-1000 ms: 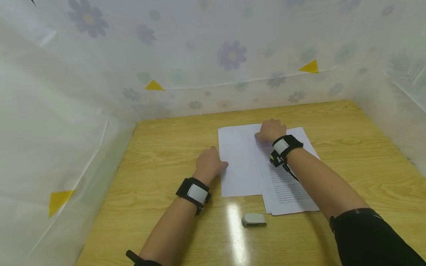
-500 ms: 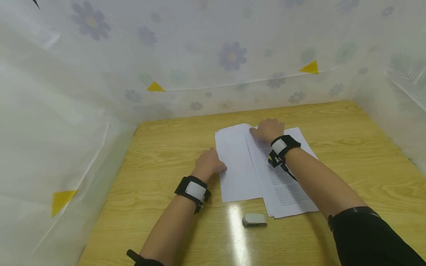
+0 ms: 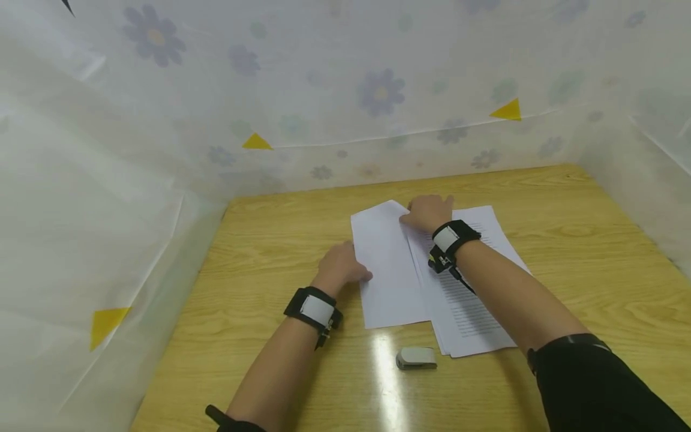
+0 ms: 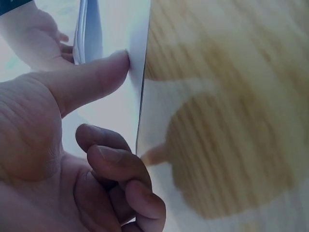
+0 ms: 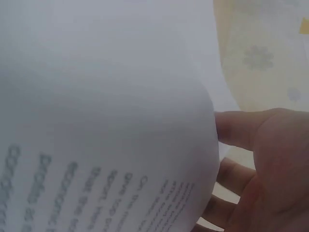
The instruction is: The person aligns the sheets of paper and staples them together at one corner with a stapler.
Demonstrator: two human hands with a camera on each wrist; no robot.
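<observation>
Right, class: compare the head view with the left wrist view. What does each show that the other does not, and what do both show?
Only the head view shows the stapler, the printed sheets and the flowered curtain. Only the left wrist view shows the left thumb pressing on the blank sheet's edge, fingers curled beneath. Both show the left hand, the blank sheet and the wooden table.

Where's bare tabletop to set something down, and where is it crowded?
Free: the wood right of the printed stack out to the curtain, the strip behind the papers, and the wood left of the left hand. Crowded: the centre, where both hands, the blank sheet and the stapler sit close.
</observation>
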